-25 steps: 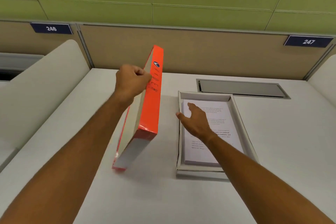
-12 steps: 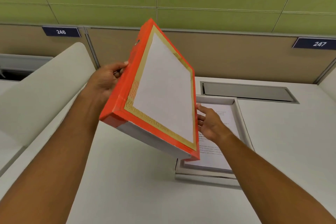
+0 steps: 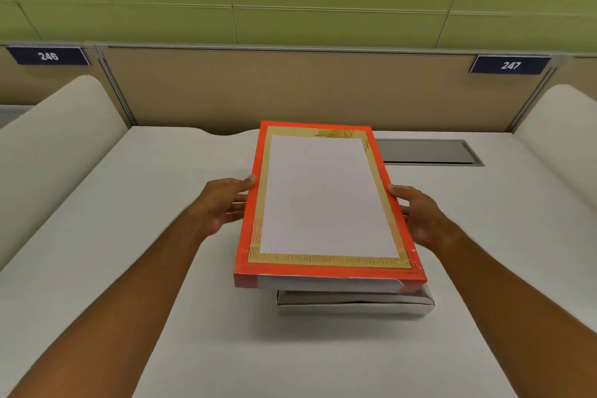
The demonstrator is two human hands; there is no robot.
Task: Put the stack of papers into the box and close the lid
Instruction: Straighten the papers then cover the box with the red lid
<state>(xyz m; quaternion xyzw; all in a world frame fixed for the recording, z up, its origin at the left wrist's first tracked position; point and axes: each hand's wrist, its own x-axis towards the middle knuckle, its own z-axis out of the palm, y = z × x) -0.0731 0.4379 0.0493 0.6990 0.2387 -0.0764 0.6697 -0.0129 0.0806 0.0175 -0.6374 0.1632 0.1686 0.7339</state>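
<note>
The orange lid point(image 3: 326, 200), with a gold border and a white panel on top, hangs nearly flat just above the white box point(image 3: 353, 304). My left hand point(image 3: 224, 205) grips the lid's left edge and my right hand point(image 3: 420, 215) grips its right edge. Only the box's near wall shows below the lid's front edge, shifted a little to the right of it. The stack of papers inside the box is hidden by the lid.
The box stands on a white desk point(image 3: 161, 268). A grey cable hatch point(image 3: 426, 152) is set into the desk behind the lid on the right. Curved white dividers point(image 3: 48, 139) rise at both sides, and a beige partition runs along the back.
The lid turned from upright on its edge at the left to flat, face up, over the box. My right hand left the papers and took the lid's right edge.
</note>
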